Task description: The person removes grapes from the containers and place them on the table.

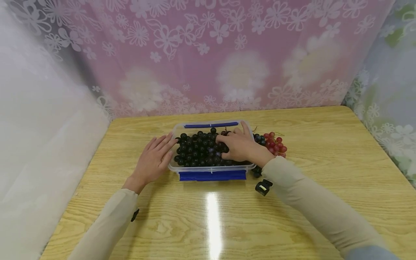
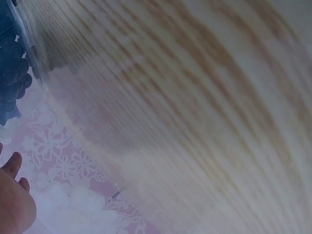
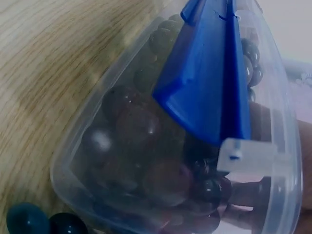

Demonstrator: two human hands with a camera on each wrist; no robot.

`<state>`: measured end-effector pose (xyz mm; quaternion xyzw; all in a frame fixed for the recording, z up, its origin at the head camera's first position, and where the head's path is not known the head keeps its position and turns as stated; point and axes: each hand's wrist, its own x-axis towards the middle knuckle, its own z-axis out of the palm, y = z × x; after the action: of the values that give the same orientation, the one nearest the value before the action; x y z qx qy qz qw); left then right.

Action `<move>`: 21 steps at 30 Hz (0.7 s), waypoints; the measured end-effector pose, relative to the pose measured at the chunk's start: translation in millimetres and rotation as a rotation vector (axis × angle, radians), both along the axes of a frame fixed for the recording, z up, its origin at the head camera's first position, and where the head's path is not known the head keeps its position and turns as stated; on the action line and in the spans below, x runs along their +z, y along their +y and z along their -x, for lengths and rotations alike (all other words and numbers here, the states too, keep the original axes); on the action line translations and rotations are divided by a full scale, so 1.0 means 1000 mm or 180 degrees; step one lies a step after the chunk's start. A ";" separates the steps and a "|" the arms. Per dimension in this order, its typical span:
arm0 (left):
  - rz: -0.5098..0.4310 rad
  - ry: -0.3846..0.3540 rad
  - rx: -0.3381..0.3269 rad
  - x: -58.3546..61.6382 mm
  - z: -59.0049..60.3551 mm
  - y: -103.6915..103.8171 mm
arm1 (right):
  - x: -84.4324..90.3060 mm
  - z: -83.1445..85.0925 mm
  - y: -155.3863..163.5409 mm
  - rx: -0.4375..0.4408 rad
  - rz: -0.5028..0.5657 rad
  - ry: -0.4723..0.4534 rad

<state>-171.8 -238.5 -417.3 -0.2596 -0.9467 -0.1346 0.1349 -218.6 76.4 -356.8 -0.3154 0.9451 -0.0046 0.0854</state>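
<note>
A clear plastic box [image 1: 173, 168] with blue latches holds a heap of dark grapes [image 1: 193, 148]. My left hand [image 1: 151, 164] rests at the box's left rim, fingers straight and close together. Inside the right part of the box, my right hand [image 1: 238, 144] has its thumb and fingers curved around dark grapes; one finger stretches toward the back right corner. The right wrist view shows a side latch [image 3: 204, 78] hanging on the box, with fingers [image 3: 246, 195] partly visible through the wall. In the left wrist view, my left hand [image 2: 17, 200] shows only at the edge.
Right of the box, partly behind my right wrist, lie more dark grapes [image 1: 259, 138] and a bunch of red grapes [image 1: 276, 144]. The wooden table [image 1: 175, 224] meets a pink flowered curtain [image 1: 195, 72] at the back and a white sheet [image 1: 48, 126] on the left.
</note>
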 end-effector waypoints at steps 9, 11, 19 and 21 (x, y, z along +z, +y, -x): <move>0.0016 0.0026 0.0004 -0.001 -0.001 0.000 | 0.001 0.005 0.011 0.0082 0.0501 0.0053; 0.0005 0.0035 -0.0002 -0.002 0.000 0.000 | 0.003 0.005 0.013 0.0105 0.0575 0.0103; -0.0024 0.0041 0.0000 -0.003 0.001 0.000 | 0.006 0.007 0.021 0.0269 0.0787 0.0282; -0.0024 0.0034 0.0007 -0.003 0.001 0.000 | 0.007 0.007 0.023 0.0290 0.0822 0.0321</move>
<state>-172.3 -238.2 -420.1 -0.2587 -0.9458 -0.1366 0.1410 -226.0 99.4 -349.7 -0.3662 0.9244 -0.1064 -0.0033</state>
